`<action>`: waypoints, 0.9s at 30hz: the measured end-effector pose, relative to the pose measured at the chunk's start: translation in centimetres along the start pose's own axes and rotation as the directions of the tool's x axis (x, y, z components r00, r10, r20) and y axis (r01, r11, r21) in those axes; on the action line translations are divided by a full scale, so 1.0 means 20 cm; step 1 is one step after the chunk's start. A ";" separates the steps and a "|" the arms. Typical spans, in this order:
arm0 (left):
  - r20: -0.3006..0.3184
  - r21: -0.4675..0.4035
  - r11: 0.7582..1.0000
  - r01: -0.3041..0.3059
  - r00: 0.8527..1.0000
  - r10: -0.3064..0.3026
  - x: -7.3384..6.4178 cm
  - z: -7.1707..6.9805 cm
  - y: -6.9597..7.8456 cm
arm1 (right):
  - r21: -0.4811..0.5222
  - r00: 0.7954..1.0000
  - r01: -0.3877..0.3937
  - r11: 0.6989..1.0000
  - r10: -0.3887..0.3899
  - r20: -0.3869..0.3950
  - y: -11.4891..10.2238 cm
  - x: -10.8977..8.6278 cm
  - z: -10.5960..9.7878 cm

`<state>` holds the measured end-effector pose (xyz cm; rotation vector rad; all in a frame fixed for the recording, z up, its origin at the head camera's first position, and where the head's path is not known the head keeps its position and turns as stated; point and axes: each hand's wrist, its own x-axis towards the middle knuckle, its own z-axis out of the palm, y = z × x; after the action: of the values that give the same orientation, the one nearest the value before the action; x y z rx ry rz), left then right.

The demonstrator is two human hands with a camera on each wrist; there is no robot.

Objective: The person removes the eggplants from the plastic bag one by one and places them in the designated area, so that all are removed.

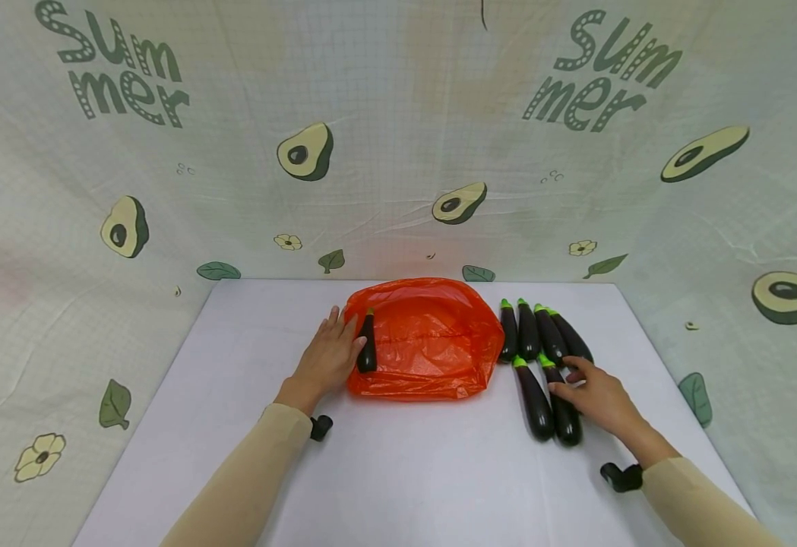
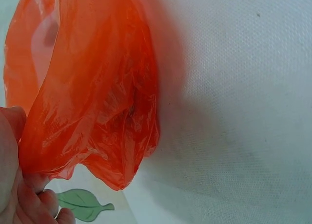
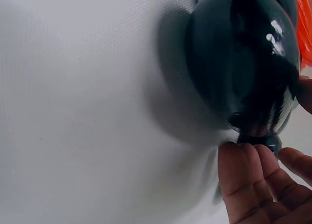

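An orange-red plastic bag (image 1: 432, 349) lies spread with its mouth wide on the white table. One dark eggplant with a green stem end (image 1: 367, 346) is inside its left part. My left hand (image 1: 330, 353) is at the bag's left rim, its thumb and fingers pinching the thin plastic (image 2: 92, 102). To the right of the bag, my right hand (image 1: 596, 395) grips the front right eggplant (image 1: 565, 422) near its stem end, thumb on one side and fingers on the other. That eggplant's glossy, rounded bottom (image 3: 243, 58) fills much of the right wrist view.
Another eggplant (image 1: 535, 406) lies just left of the gripped one. Behind them several eggplants (image 1: 528, 334) stand in a back row beside the bag. A printed cloth (image 1: 384, 114) with avocados hangs behind the table (image 1: 412, 471) and along both sides.
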<state>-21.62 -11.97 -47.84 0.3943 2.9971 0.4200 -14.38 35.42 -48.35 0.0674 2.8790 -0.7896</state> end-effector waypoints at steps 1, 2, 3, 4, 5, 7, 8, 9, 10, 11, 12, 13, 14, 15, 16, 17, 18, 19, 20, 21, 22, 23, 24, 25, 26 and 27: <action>0.002 -0.001 1.000 0.003 1.000 -0.003 0.00 0.00 0.00 | 0.005 1.000 0.008 1.000 -0.008 -0.012 0.00 0.00 0.00; 0.005 -0.002 1.000 0.007 1.000 -0.007 0.00 0.00 0.00 | 0.013 1.000 0.015 1.000 -0.015 -0.021 0.00 0.00 0.00; 0.006 -0.002 1.000 0.007 1.000 -0.007 0.00 0.00 0.00 | 0.018 0.999 0.024 1.000 -0.024 -0.031 0.00 0.00 0.00; 0.006 0.000 1.000 0.008 1.000 -0.008 0.00 0.00 0.00 | 0.020 0.999 0.033 0.999 -0.033 -0.042 -0.01 0.00 0.00; 0.006 0.000 1.000 0.009 1.000 -0.009 0.00 0.00 0.00 | 0.022 0.998 0.043 0.999 -0.041 -0.051 -0.01 0.00 0.00; 0.005 0.001 1.000 0.010 1.000 -0.010 0.00 0.00 0.01 | 0.023 0.996 0.057 0.998 -0.055 -0.071 -0.02 0.01 0.00; 0.006 0.001 1.000 0.013 1.000 -0.013 0.00 -0.01 0.01 | 0.023 0.995 0.061 0.998 -0.059 -0.079 -0.02 0.01 0.00; 0.006 0.001 1.000 0.014 1.000 -0.014 0.00 -0.01 0.01 | 0.025 0.994 0.065 0.998 -0.063 -0.087 -0.02 0.01 0.01; 0.004 0.000 1.000 0.014 1.000 -0.014 -0.01 -0.01 0.01 | 0.028 0.993 0.070 0.997 -0.067 -0.095 -0.03 0.01 0.01; 0.002 -0.001 1.000 0.013 1.000 -0.013 -0.01 -0.01 0.01 | 0.034 0.992 0.074 0.997 -0.070 -0.100 -0.03 0.01 0.01; 0.000 0.001 1.000 0.012 1.000 -0.012 -0.01 -0.01 0.01 | 0.038 0.992 0.078 0.996 -0.074 -0.105 -0.03 0.02 0.01; -0.002 0.004 1.000 0.010 1.000 -0.010 -0.01 -0.01 0.01 | 0.042 0.991 0.082 0.996 -0.077 -0.109 -0.04 0.02 0.01; -0.004 0.008 1.000 0.010 1.000 -0.010 -0.01 -0.01 0.01 | 0.045 0.990 0.088 0.995 -0.082 -0.114 -0.04 0.02 0.01; -0.006 0.010 1.000 0.008 1.000 -0.008 -0.01 -0.01 0.01 | 0.049 0.989 0.095 0.994 -0.089 -0.120 -0.05 0.03 0.01; -0.008 0.013 1.000 0.006 1.000 -0.006 -0.01 -0.01 0.01 | 0.052 0.988 0.100 0.994 -0.093 -0.123 -0.06 0.03 0.00; -0.010 0.016 1.000 0.004 1.000 -0.004 0.00 -0.01 0.00 | 0.053 0.987 0.105 0.993 -0.098 -0.129 -0.06 0.04 0.00; -0.012 0.017 1.000 0.003 1.000 -0.003 0.00 -0.01 0.00 | 0.052 0.986 0.111 0.992 -0.104 -0.134 -0.07 0.05 0.00; -0.013 0.020 1.000 0.002 1.000 -0.002 0.00 -0.01 0.00 | 0.053 0.984 0.115 0.992 -0.107 -0.140 -0.09 0.05 0.00; -0.015 0.020 1.000 0.002 1.000 -0.002 0.00 -0.01 0.00 | 0.052 0.983 0.121 0.991 -0.112 -0.146 -0.10 0.06 0.00; -0.019 0.022 1.000 -0.002 1.000 0.002 0.00 -0.01 0.00 | 0.051 0.981 0.125 0.991 -0.116 -0.153 -0.12 0.07 -0.01; -0.022 0.023 1.000 -0.005 1.000 0.006 0.00 -0.01 0.00 | 0.049 0.980 0.126 0.991 -0.117 -0.158 -0.13 0.07 -0.01; -0.025 0.023 1.000 -0.008 1.000 0.009 0.00 -0.01 0.00 | 0.049 0.979 0.130 0.990 -0.120 -0.165 -0.15 0.08 -0.01; -0.027 0.025 1.000 -0.009 1.000 0.010 -0.01 -0.01 0.00 | 0.049 0.978 0.130 0.990 -0.120 -0.169 -0.17 0.09 -0.01; -0.030 0.026 1.000 -0.013 0.999 0.014 -0.01 -0.01 -0.01 | 0.052 0.978 0.129 0.990 -0.119 -0.171 -0.19 0.09 -0.02; -0.030 0.027 1.000 -0.015 0.999 0.016 -0.01 -0.02 -0.01 | 0.055 0.977 0.133 0.990 -0.121 -0.173 -0.21 0.10 -0.02; -0.032 0.027 0.999 -0.017 0.999 0.018 -0.01 -0.02 -0.01 | 0.058 0.977 0.135 0.989 -0.123 -0.173 -0.24 0.11 -0.02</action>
<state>-21.58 -12.23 -47.49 0.4205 3.0351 0.3923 -17.02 31.52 -46.06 -0.0472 3.0405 -0.9509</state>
